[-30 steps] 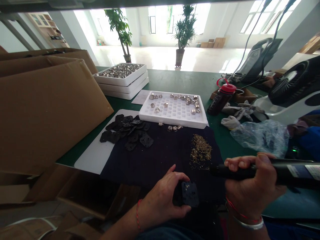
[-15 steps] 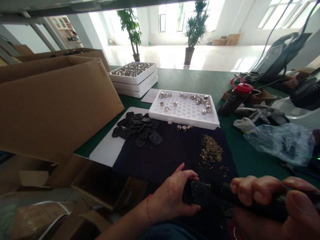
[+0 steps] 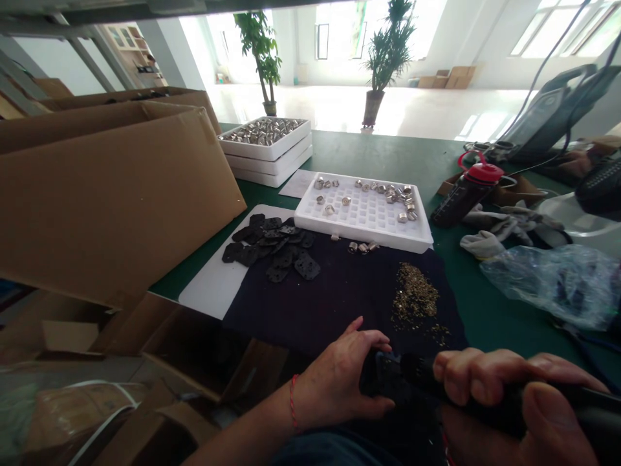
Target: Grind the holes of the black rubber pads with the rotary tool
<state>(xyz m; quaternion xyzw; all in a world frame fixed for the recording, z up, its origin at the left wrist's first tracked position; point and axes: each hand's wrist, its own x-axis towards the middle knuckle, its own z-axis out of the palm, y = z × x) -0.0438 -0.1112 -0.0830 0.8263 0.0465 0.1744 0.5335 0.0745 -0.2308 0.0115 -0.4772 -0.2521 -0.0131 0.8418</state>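
Note:
My left hand [image 3: 337, 382] grips a black perforated plate [image 3: 385, 378] at the near edge of the dark cloth [image 3: 339, 298]. My right hand [image 3: 504, 395] is wrapped around a black rotary tool [image 3: 594, 408], and the tool's front end sits at the plate. The tip itself is hidden by the tool and my fingers. Beyond my hands lies a heap of similar black plates [image 3: 274, 249]. Several small metal pieces [image 3: 361, 247] rest on the cloth, and a pile of gold-coloured filings [image 3: 414, 301] lies to the right of the heap.
A white foam tray [image 3: 363, 220] holds scattered metal pieces, with stacked trays [image 3: 264, 145] behind it. Large cardboard boxes [image 3: 97, 194] stand at left. A red-capped bottle [image 3: 468, 194], gloves [image 3: 504, 226] and a plastic bag [image 3: 553, 285] lie at right.
My right hand has brought the rotary tool from the right onto the plate, and my left hand has shifted the plate slightly. The head view has also turned a little.

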